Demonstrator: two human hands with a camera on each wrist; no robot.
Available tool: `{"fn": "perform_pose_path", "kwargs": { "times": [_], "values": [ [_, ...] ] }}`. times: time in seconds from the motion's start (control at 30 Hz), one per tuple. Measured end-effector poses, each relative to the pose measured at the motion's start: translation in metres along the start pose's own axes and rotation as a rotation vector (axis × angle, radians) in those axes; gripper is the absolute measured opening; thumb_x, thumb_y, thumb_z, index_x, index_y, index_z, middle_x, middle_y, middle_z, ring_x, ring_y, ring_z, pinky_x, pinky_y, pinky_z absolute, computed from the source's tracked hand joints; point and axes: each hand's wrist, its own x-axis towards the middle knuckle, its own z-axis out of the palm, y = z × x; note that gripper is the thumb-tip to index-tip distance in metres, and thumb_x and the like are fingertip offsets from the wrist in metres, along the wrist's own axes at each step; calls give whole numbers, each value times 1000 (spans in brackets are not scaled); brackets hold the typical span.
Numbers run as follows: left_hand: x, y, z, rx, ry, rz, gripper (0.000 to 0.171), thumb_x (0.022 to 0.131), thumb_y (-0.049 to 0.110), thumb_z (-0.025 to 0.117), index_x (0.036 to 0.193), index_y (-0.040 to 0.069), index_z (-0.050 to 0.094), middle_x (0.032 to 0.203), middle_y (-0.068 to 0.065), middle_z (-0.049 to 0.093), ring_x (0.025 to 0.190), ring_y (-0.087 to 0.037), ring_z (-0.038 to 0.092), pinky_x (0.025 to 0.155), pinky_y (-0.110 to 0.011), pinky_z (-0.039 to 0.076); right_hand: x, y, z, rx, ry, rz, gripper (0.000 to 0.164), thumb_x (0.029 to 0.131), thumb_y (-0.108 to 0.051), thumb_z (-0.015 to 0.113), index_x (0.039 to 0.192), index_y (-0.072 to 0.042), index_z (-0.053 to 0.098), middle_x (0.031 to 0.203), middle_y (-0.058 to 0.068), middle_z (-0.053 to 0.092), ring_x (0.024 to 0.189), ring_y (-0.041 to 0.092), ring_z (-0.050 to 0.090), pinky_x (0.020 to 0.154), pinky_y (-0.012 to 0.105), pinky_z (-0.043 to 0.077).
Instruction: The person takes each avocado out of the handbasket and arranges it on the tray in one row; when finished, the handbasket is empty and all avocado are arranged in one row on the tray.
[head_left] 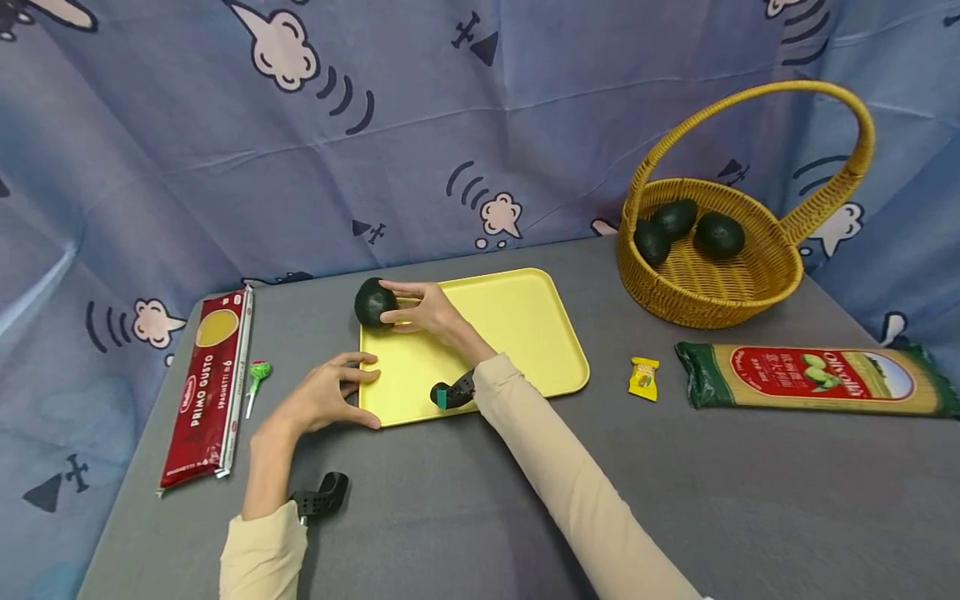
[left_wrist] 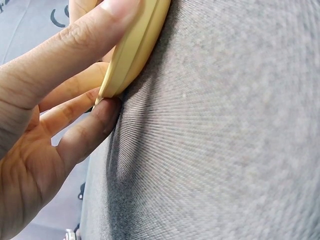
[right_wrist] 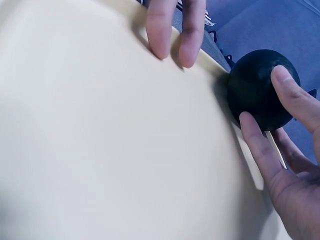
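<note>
A dark avocado (head_left: 369, 303) is held in my right hand (head_left: 433, 312) at the far left corner of a yellow tray (head_left: 510, 333). Thumb and fingers lie around the avocado's side in the right wrist view. At the tray's left end, my left hand (head_left: 318, 400) grips the rim, thumb by the near corner and fingers reaching over the edge. The left wrist view shows that rim (left_wrist: 132, 52) close up between the digits. Whether the avocado touches the tray cannot be told.
A wicker basket (head_left: 675, 304) with several avocados stands at the back right. Below it are a yellow candy packet (head_left: 643, 379) and an Olivoila pasta pack (head_left: 817, 379). A red spaghetti pack (head_left: 206, 387) and a green lollipop (head_left: 258, 372) lie at left. Patterned cloth (head_left: 420, 108) hangs behind.
</note>
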Motion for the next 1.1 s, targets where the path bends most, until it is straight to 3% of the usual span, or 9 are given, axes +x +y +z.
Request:
{"fn": "perform_pose_path", "kwargs": {
  "times": [0.4,0.67,0.87,1.1],
  "values": [
    [0,1,0,-2,-2,15,75,66,33,89,125,-4,62,140,-14,47,129,-38,42,103,-53,40,-4,-2,-9,42,8,-15,57,83,5,70,136,-9,56,137,15,52,114,29,60,84,40,57],
    [-1,4,-2,-34,-7,-3,75,66,30,89,126,-4,61,141,-14,45,126,-37,47,102,-50,43,-10,-7,-25,-6,29,-29,53,85,2,70,135,-7,56,140,14,50,119,30,55,87,38,56],
    [0,3,-2,-52,-2,4,74,66,29,89,125,-5,61,140,-15,46,125,-36,48,101,-47,44,-26,-16,-48,-84,45,-52,52,86,-1,69,136,-3,54,142,17,47,112,31,60,87,36,56],
    [-2,3,-1,-65,-8,10,74,66,28,89,126,-6,60,140,-15,45,126,-37,47,101,-47,44,-59,-26,-79,-138,36,-83,51,89,-3,67,138,-4,53,143,17,46,113,31,60,87,34,56]
  ]
}}
